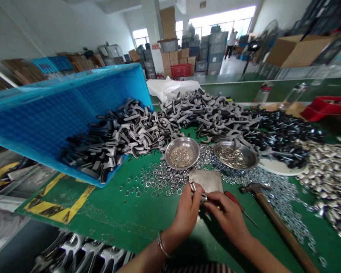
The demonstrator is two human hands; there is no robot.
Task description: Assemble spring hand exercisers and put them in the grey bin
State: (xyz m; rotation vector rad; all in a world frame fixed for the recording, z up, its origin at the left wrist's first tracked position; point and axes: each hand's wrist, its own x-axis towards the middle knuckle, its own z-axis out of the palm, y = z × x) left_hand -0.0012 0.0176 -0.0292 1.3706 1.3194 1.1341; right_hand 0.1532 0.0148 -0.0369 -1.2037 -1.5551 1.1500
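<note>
My left hand [187,212] pinches a small silver cylindrical part [193,185] that sticks up between its fingers. My right hand [227,214] meets it from the right, fingers closed on a small metal piece [204,197] at the same spot. Both hands hover over the green table [125,216], just in front of a flat square metal plate [207,179]. A red-handled screwdriver [238,206] lies partly under my right hand. A bracelet sits on my left wrist.
Two steel bowls [182,151] [235,154] hold small parts. Loose washers [156,180] are scattered around them. A hammer [275,220] lies at right. A tipped blue crate [45,113] spills grey-black plastic parts [125,132]. Silver ferrules [332,178] pile at far right beside a red tray [326,107].
</note>
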